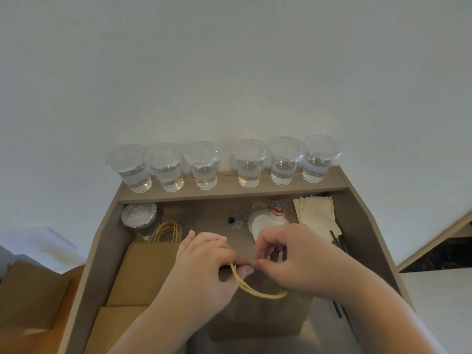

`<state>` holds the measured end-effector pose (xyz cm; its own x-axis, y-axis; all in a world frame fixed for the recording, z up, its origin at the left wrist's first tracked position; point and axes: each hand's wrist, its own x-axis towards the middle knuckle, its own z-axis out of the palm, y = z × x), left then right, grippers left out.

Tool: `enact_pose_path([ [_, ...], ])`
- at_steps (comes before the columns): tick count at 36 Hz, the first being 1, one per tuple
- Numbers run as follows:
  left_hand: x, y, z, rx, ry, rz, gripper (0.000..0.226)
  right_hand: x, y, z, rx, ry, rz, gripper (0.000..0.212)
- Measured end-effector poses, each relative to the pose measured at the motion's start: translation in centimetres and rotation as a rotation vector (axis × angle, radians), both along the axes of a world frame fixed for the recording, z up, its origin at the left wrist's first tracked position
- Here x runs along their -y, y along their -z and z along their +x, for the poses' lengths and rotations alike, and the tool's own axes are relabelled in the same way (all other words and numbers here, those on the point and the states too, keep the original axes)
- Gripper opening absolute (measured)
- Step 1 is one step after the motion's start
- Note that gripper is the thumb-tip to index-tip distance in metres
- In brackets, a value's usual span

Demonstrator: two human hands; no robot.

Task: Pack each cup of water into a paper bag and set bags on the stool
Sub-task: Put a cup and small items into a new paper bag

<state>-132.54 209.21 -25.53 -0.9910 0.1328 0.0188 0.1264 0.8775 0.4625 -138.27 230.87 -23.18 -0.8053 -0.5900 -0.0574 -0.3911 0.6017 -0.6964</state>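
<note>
Brown paper is showing at the far left edge as a blurred shape (28, 295), cut off by the frame and lying beside an orange-brown surface (75, 273); I cannot tell whether these are a packed bag and the stool. Flat bags (148, 272) are lying stacked on the desk (102, 251), their lower part running under the left forearm and their twine handles (167, 229) fanning out behind. A lidded cup (139, 218) is standing just behind those handles, its contents hard to make out. On the shelf (229, 191) against the wall, six cups (204, 169) are standing in a row, each lidded and partly filled with water. The left hand (204, 267) is pinching the top edge of the bag (260, 318) where its handle (255, 290) is looping out. The bag is standing at the desk's near middle, its mouth covered by both hands, so whatever is inside is staying hidden. The right hand (293, 259), fingers curled, is pinching the same top edge, thumb and forefinger meeting the left hand's fingertips. Behind the hands, white discs (265, 223) are lying partly covered, with a small tub (278, 209) of coloured clips among them. Napkins (316, 213) are lying at the right, and dark sticks (338, 241) are poking out beneath them, too blurred to name.
</note>
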Motion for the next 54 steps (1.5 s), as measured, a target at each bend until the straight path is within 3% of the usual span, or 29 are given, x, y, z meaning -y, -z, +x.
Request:
enact_pose_path([
  [20,0.4,0.6,0.6,-0.116,0.009,0.105,0.005,1.8,-0.1,1.3,-0.068,0.088,0.120,0.005],
  [41,0.8,1.1,0.0,-0.238,0.182,0.000,0.023,1.9,-0.4,1.3,-0.127,0.031,0.321,0.006],
  [54,0.7,0.9,0.2,-0.246,0.169,-0.031,0.009,2.4,0.1,0.9,-0.141,0.015,0.392,0.007],
])
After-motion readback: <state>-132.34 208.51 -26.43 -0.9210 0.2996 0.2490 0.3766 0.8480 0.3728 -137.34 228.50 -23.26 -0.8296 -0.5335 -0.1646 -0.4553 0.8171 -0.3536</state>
